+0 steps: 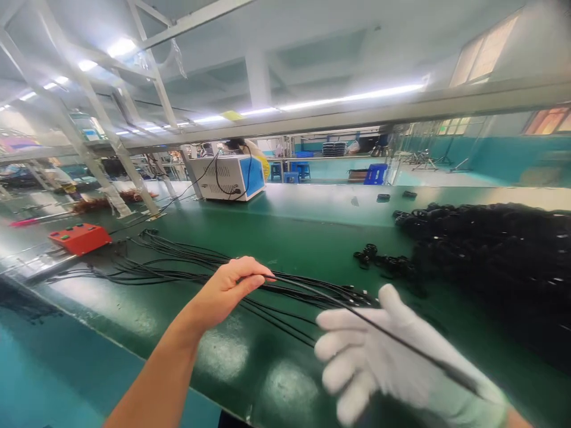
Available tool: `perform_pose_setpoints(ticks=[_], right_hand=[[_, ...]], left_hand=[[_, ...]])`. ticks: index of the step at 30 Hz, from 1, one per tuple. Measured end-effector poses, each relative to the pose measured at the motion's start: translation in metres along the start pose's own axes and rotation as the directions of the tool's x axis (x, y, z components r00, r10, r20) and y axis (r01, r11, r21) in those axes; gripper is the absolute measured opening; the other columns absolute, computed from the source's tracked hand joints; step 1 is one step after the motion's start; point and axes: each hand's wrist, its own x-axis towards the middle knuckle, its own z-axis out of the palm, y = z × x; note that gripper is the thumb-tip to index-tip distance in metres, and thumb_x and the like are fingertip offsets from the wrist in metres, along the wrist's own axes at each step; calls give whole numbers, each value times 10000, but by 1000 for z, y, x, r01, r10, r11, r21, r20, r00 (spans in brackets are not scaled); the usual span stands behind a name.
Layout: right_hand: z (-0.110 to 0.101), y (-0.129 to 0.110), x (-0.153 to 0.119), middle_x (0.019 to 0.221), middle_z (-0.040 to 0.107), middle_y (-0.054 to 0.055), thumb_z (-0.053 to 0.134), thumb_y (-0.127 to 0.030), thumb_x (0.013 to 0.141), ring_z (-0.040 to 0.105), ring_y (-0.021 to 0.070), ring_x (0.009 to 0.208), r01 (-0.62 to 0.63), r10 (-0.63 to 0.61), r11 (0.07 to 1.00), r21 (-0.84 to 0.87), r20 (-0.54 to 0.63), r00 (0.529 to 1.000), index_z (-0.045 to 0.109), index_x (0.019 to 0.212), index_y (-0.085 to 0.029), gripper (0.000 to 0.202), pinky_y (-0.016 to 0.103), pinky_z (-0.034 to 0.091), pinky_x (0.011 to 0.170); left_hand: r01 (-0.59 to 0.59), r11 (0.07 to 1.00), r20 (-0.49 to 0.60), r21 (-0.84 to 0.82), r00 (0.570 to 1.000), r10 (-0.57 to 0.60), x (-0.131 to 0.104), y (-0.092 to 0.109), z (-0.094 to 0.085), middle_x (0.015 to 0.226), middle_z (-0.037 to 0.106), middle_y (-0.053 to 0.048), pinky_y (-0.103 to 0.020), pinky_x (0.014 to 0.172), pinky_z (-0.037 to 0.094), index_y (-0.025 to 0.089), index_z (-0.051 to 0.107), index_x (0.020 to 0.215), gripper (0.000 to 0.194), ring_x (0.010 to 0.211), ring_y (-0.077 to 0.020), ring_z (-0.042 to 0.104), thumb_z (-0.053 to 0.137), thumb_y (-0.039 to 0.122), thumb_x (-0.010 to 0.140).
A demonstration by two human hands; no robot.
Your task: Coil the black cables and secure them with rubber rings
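Observation:
Pinched between the thumb and fingers of my bare left hand (pixel 232 285) is a thin black cable (pixel 330 299). From there the cable runs right and down, across the palm of my right hand (pixel 383 351). That hand wears a white glove; its fingers are spread and its palm faces up, not closed round the cable. Beneath both hands a bundle of similar black cables (pixel 169 274) lies stretched along the green table (pixel 285 380). The cable's thicker right end lies over the glove's wrist, somewhat blurred.
A large heap of coiled black cables (pixel 491 249) covers the table's right side. On the left sits a red control box (pixel 80 238) with buttons. A white and blue machine (pixel 232 175) stands at the back beside metal frame posts (pixel 138 172). Blue stools (pixel 298 172) are beyond.

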Motion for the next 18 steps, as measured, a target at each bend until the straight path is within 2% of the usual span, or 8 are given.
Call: perform_pose_setpoints(ticks=[1,3,5,6,9,11,15,18], right_hand=[[5,6,3,1134,610,196,224,-687,823,669,253,857,-56,44,994,98,119,992,489,1232,-129,741,321,529,611],[8,19,10,983,672,172,456,-483,824,680,175,663,-123,76,972,201,225,971,540,1135,-103,499,193,482,488],[5,29,17,849,692,160,483,-339,811,649,137,526,-178,99,947,268,283,954,573,1013,-71,348,143,427,405],[2,32,20,817,692,163,460,-316,814,646,144,512,-209,115,933,292,311,944,572,983,-64,323,147,420,389],[-2,35,24,784,687,173,392,-282,823,671,191,575,-267,139,903,338,358,923,555,984,-50,326,182,443,403],[-3,37,25,774,684,171,357,-269,830,681,202,617,-266,133,888,375,345,929,548,1012,-33,354,187,454,420],[-7,49,29,828,681,169,402,-253,788,691,216,716,-274,108,869,412,382,918,522,1110,-17,417,211,500,468],[-12,60,34,788,686,178,500,-283,735,686,228,647,-290,82,858,423,444,892,563,1037,0,418,258,523,462]], left_hand=[[1,995,11,100,1000,-2,5,0,3,842,662,-4,-314,851,408,247,692,901,244,844,-178,567,459,310,865],[9,949,-35,316,999,2,13,3,13,854,660,-16,-382,911,367,257,693,922,241,876,-205,559,463,300,863],[-38,886,-94,463,991,92,14,14,29,995,650,-40,-463,1002,262,269,673,1017,245,1014,-252,515,498,283,847],[-108,870,-64,481,986,157,13,22,38,1077,629,-42,-482,1042,194,281,649,1073,268,1087,-263,479,515,282,841],[-363,877,249,316,923,292,9,51,65,1032,637,1,-420,1111,72,301,650,1025,214,1069,-191,504,512,273,863],[-412,890,382,195,868,318,12,64,74,856,638,29,-366,1121,86,279,673,867,171,927,-138,554,506,245,874],[-429,895,370,118,856,361,28,67,76,779,611,41,-361,1120,110,254,662,804,177,863,-116,554,509,202,876],[-436,896,359,80,851,382,37,62,81,797,613,40,-378,1114,120,248,664,811,172,866,-114,553,512,200,876]])
